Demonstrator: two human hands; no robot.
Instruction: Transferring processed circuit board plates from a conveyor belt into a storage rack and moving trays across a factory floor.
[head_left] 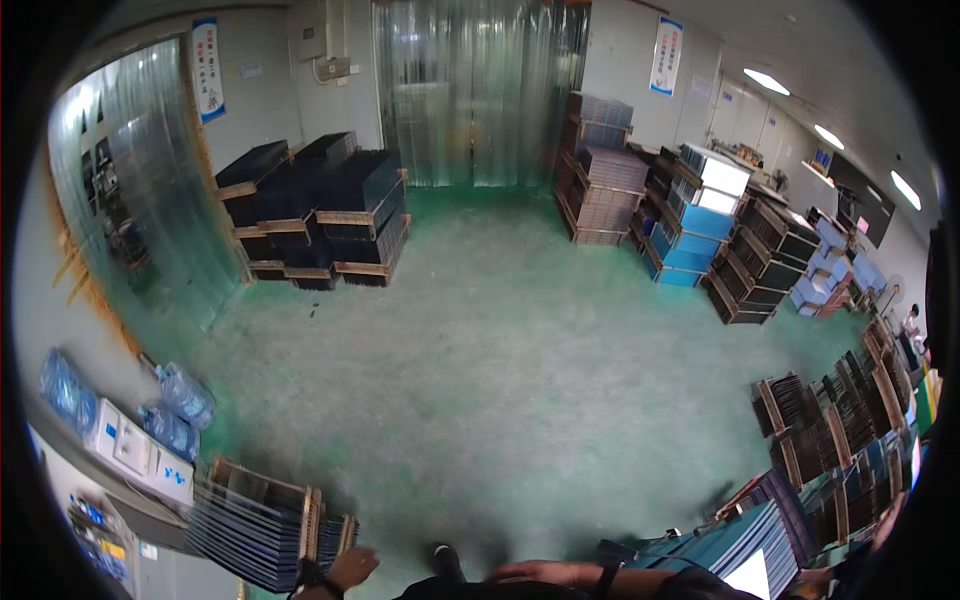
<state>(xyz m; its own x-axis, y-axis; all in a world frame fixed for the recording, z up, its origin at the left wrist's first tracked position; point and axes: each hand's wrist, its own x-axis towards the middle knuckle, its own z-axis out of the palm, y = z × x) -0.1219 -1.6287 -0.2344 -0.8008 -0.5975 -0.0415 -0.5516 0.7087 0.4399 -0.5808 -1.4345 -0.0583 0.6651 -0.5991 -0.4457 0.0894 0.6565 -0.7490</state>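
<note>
My left hand (354,568) hangs at the lower edge with a dark band on its wrist. It is nearest to a rack of dark flat panels (245,535) in wooden slotted frames; its fingers are blurred and small. Across the front of my body lies my right hand (535,572), its fingers stretched toward the left and nothing seen in them. A black band (606,578) circles that wrist. To the right of it stands a stack of blue-teal panels (725,545) on edge. One dark shoe (447,560) shows on the floor between my hands.
Dark panel stacks (355,215) stand at the far left, before a clear strip curtain (480,95). Brown, blue and black stacks (690,240) line the far right. Large water bottles (185,395) sit at left. At the right edge another person's hand (888,520) shows near slotted racks (835,430).
</note>
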